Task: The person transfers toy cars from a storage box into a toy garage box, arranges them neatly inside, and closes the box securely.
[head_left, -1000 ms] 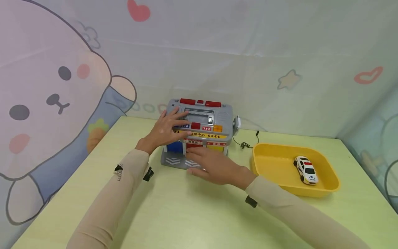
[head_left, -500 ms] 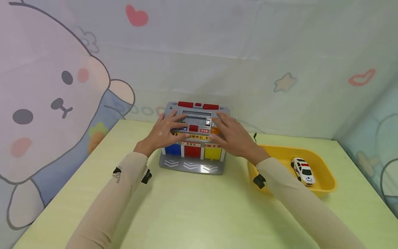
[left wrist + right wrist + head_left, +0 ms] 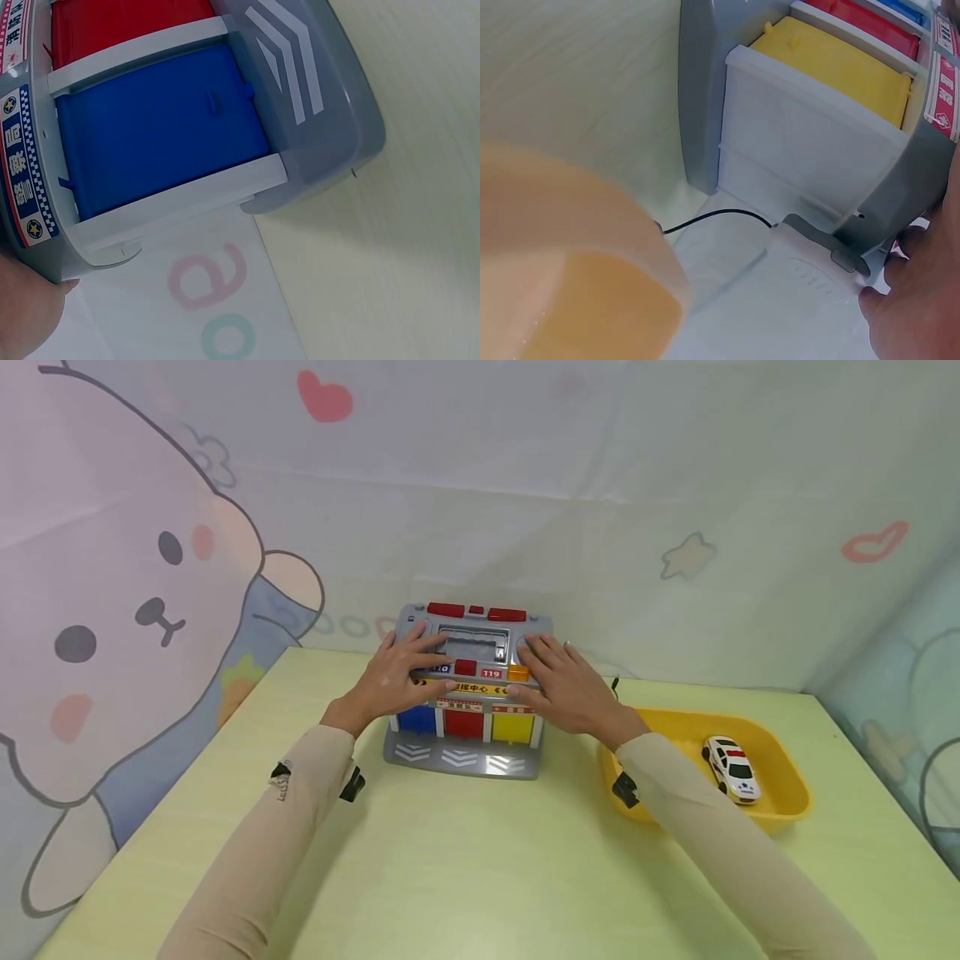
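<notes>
A grey toy garage [image 3: 461, 764] stands at the back middle of the table, its blue door [image 3: 161, 131], red door [image 3: 464, 724] and yellow door [image 3: 513, 727] all closed. My left hand [image 3: 393, 679] rests on its left top corner, fingers spread over the roof and thumb along the yellow front strip. Opposite it, my right hand [image 3: 566, 685] lies over the right top corner with fingers extended and thumb near the orange light. In the right wrist view, a grey-and-white piece [image 3: 814, 259] with a thin black cord sits at the garage's side, close to my fingers.
A yellow tray [image 3: 783, 777] stands to the right, partly under my right forearm. Inside it is a white toy police car [image 3: 731, 768]. Behind the table [image 3: 465, 860] hangs a printed cloth [image 3: 487, 510] with a cartoon bear.
My right hand has moved up from in front of the garage doors onto the right top corner, uncovering the doors. The left hand has stayed on the left corner.
</notes>
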### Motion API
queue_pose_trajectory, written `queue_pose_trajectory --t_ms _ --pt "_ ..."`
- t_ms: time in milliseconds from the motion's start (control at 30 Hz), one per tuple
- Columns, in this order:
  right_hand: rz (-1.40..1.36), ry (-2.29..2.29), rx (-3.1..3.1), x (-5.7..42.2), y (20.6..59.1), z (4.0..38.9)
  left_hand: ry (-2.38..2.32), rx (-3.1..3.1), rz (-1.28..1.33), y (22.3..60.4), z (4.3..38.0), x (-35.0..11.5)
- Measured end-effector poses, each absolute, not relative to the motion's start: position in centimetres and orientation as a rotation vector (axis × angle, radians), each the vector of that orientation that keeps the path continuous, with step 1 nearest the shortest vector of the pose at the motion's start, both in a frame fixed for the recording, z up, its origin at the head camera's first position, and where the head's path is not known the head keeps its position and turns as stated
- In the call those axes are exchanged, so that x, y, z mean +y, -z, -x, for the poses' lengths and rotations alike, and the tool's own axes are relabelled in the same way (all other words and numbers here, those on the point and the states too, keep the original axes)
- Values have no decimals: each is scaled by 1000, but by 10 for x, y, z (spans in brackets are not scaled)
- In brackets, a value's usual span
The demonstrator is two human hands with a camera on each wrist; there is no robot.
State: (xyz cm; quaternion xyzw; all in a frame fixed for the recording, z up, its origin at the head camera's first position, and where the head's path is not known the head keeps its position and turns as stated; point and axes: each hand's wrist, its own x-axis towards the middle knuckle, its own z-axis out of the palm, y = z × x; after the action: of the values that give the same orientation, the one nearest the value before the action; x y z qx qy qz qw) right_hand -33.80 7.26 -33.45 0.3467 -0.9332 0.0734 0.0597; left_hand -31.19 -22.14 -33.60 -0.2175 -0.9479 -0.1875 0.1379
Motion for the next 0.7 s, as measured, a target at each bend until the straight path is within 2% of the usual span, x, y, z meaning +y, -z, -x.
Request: queue_pose_trajectory --t_ms 433,700 --pt "-1036 -196 -2866 66 335 335 539 -2759 638 338 309 -227" --pt "-1026 -220 -2858 62 335 336 689 -2802 588 338 311 -239"
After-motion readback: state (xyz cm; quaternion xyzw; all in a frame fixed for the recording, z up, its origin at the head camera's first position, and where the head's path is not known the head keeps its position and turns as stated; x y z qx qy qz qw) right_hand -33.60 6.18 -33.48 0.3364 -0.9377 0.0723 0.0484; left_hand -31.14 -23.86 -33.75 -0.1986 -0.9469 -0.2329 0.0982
